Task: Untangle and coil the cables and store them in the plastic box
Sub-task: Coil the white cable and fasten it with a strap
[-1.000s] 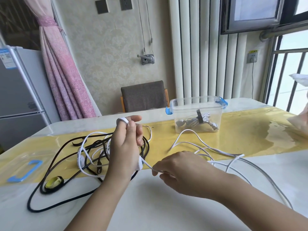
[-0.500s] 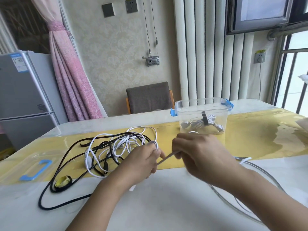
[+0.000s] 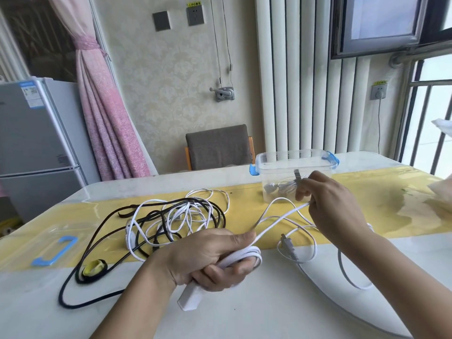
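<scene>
My left hand (image 3: 210,258) is closed around several turns of a flat white cable (image 3: 276,222), with its white block end (image 3: 189,298) sticking out below the fist. My right hand (image 3: 330,206) pinches the same cable farther along, raised in front of the plastic box (image 3: 293,162). The cable's plug (image 3: 288,245) lies on the table between my hands. The clear box with blue clips holds a coiled white cable (image 3: 281,187) tied with a strap. A tangle of black and white cables (image 3: 171,216) lies left of my left hand.
The box lid (image 3: 52,250) with a blue handle lies at the table's left edge. A black cable with a yellow round piece (image 3: 94,267) sits in front of the tangle. A chair (image 3: 219,146) stands behind the table. A crumpled bag (image 3: 440,192) is at far right.
My left hand has dropped and turned palm-side down with more white cable wrapped on it. My right hand has swung out to the right and up, drawing the cable toward the box.
</scene>
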